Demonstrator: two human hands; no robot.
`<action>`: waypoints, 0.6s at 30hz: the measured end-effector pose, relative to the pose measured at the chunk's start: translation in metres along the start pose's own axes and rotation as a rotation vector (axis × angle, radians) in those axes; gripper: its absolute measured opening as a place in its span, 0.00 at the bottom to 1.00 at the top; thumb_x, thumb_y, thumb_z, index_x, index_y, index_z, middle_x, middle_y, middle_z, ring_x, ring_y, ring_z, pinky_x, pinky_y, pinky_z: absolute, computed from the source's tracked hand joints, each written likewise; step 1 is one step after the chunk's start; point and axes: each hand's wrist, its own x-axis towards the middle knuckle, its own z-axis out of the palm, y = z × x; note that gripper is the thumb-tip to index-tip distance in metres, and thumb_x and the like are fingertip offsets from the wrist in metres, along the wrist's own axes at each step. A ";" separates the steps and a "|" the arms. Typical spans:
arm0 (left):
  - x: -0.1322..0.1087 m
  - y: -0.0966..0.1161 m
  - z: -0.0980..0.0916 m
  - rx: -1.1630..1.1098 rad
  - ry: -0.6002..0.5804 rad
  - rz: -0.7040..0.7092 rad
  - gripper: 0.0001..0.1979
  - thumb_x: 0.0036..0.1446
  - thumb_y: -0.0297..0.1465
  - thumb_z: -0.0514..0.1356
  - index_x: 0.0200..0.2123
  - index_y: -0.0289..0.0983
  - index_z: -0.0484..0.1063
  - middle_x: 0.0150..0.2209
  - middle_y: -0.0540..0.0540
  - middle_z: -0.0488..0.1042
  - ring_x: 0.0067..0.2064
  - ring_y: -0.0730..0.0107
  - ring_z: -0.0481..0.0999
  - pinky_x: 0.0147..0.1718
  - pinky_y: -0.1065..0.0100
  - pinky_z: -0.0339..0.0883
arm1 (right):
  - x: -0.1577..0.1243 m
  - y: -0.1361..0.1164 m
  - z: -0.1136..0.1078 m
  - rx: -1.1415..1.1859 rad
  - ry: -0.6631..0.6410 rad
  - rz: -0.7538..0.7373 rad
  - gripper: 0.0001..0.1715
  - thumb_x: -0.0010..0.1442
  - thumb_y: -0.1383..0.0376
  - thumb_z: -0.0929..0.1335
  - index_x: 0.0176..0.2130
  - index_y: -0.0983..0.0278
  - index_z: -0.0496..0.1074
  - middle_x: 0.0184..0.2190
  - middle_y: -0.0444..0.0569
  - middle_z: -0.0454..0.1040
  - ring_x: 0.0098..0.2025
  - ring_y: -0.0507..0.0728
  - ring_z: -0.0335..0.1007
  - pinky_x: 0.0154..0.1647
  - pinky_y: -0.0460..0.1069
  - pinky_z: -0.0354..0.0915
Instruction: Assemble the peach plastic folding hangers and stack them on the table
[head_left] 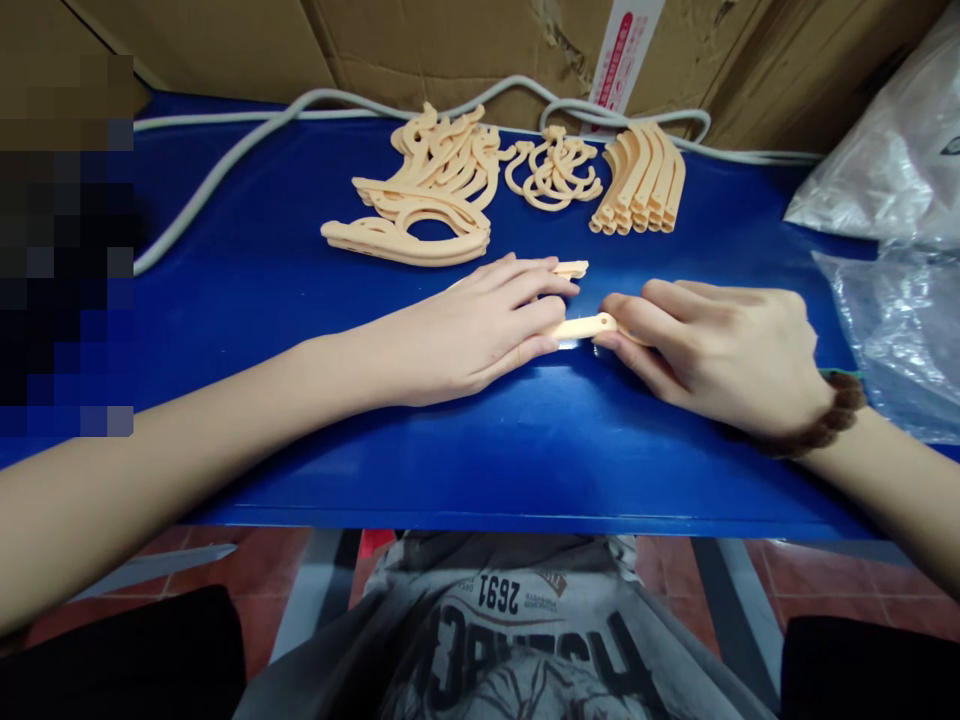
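Note:
My left hand (pixel 495 325) lies over a beige plastic hanger piece (pixel 581 328) on the blue table, its fingers closed on it. One end with a small round hole sticks out towards the right, and another beige end (pixel 574 269) shows beyond the fingertips. My right hand (pixel 712 345) is closed in a pinch at the holed end, thumb and forefinger around a beige part mostly hidden by the fingers. Just beyond the left hand lie stacked beige hanger bodies (pixel 420 245) with a round opening.
Further back are a heap of curved hanger arms (pixel 450 150), a pile of hooks (pixel 555 170) and a row of curved arms (pixel 645 180). A white cable (pixel 225 165) runs along cardboard boxes (pixel 450 50). Clear plastic bags (pixel 885 150) lie at the right.

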 end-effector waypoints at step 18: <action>0.000 -0.001 -0.001 -0.011 -0.017 0.000 0.18 0.80 0.38 0.47 0.53 0.36 0.74 0.72 0.35 0.68 0.78 0.50 0.60 0.77 0.44 0.54 | 0.003 0.001 -0.004 0.208 -0.141 0.101 0.26 0.79 0.52 0.59 0.56 0.58 0.82 0.34 0.49 0.83 0.35 0.58 0.79 0.29 0.53 0.55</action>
